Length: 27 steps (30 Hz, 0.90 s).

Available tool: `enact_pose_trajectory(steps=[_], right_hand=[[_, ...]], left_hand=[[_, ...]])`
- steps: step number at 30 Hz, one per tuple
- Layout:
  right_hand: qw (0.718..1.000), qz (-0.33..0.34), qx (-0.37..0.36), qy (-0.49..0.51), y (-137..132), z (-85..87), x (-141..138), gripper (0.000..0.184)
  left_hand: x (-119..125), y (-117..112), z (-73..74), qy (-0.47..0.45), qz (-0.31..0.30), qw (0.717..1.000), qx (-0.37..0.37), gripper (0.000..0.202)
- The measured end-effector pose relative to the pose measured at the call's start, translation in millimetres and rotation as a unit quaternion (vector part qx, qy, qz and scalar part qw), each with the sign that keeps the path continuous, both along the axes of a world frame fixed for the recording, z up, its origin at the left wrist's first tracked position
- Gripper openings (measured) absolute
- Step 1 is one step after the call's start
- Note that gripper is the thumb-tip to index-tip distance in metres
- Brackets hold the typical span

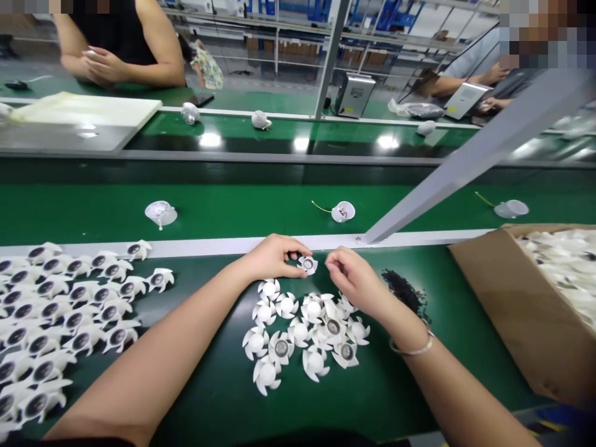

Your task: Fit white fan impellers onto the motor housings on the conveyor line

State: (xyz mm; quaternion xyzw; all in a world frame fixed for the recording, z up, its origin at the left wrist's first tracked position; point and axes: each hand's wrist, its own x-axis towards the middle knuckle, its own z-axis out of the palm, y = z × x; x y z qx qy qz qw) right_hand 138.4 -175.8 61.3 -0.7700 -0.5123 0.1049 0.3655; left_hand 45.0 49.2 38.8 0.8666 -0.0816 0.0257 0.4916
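- White plastic vaned cap (307,265): between both hands, just above the loose pile of caps (286,305) on the green conveyor table (205,388).
- Left hand (272,256): left fingers (294,254) curled, tips at the cap's edge; firmness of grip impossible to tell.
- Right hand (354,279): right fingers (333,261) pinched closed, just beside the cap, nothing visible between them.
- Light fingertip pressure advisable: thin vanes probably bend easily.

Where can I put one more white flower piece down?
Bare green belt lies between the left forearm and the middle pile of white plastic pieces, and between the dark granules and the cardboard box. The far-left rows are crowded.
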Motion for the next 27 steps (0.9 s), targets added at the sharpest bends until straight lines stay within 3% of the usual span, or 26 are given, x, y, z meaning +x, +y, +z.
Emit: enact_pose_trajectory(steps=[2, 5, 13, 23, 27], right_hand=[[0.999, 0.041, -0.024, 0.007, 21, -6.0, 3, 0.012], [0.997, 0.051, -0.059, -0.022, 31, -13.2, 4, 0.011], [0.983, 0.049, -0.072, -0.16, 30, -18.2, 1, 0.008], [0.974, 0.034, -0.073, -0.211, 31, -19.0, 0, 0.005], [0.977, 0.065, -0.048, -0.195, 31, -15.6, 1, 0.008]], left_hand=[[-1, -1, -0.8, 0.014, 0.016, 1.0, -0.009, 0.035], [0, -2, -2.3, 0.025, 0.032, 0.999, -0.026, 0.035], [2, -2, -2.7, 0.017, 0.026, 0.999, -0.037, 0.033], [1, -3, 0.1, 0.012, 0.026, 0.999, -0.027, 0.031], [1, -3, -0.8, 0.015, 0.033, 0.999, -0.034, 0.031]])
